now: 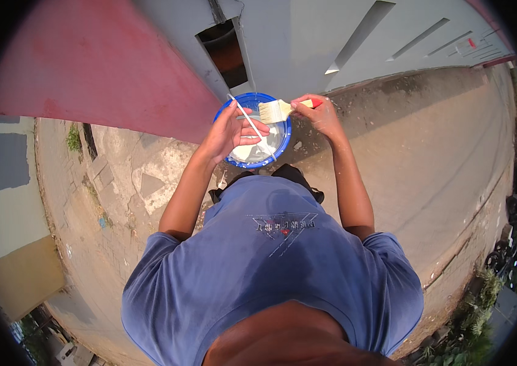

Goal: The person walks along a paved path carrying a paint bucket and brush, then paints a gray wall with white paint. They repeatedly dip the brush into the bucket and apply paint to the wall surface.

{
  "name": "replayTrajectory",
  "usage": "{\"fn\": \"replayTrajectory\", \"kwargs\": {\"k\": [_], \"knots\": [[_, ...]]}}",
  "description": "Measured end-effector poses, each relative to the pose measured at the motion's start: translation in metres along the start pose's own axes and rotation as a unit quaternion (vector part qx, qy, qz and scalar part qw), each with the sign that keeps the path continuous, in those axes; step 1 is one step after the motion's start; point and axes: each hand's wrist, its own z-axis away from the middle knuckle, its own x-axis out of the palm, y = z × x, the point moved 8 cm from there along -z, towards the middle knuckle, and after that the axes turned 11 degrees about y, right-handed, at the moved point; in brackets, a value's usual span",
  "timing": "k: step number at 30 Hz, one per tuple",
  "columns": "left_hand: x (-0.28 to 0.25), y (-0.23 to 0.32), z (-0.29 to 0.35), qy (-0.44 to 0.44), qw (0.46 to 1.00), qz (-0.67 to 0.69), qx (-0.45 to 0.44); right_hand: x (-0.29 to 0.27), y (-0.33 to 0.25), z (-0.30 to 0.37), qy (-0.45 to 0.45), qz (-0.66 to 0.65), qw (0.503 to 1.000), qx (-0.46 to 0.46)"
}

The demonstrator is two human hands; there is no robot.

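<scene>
My right hand (pixel 319 114) grips a wide flat paintbrush (pixel 278 111) with pale bristles and a red-tipped handle. The bristles point left, over a round blue-rimmed bucket (pixel 280 146). White paint (pixel 249 152) lies inside, with white smears on the wall and rim. My left hand (pixel 229 133) is at the bucket's left side, fingers curled under a thin white rod (pixel 264 145), which looks like the bucket's handle. This rod slants across the opening from the upper left rim to the lower right. Whether the bucket hangs or stands on the ground, I cannot tell.
Ahead rises a pale grey wall (pixel 307 43) with slanted slots and a dark rectangular opening (pixel 225 53). A red-pink wall surface (pixel 106 67) fills the upper left. Rough, broken paving (pixel 142 165) lies left; dusty ground (pixel 417 165) stretches right toward plants (pixel 475 311).
</scene>
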Motion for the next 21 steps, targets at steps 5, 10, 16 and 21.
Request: {"fn": "replayTrajectory", "kwargs": {"k": [5,10,16,21], "knots": [[0.031,0.008,0.010,-0.010,0.999,0.022,0.028,0.045,-0.026,-0.003,-0.115,0.212,0.956,-0.169],[0.067,0.011,0.013,0.010,0.997,0.025,0.069,0.075,0.006,-0.018,-0.243,0.301,0.879,-0.278],[0.108,0.011,0.003,0.008,0.993,0.048,0.105,0.055,0.038,-0.015,-0.308,0.106,0.938,-0.119],[0.119,0.012,0.002,0.004,0.992,0.055,0.115,0.035,0.029,-0.006,-0.300,0.102,0.947,-0.056]]}}
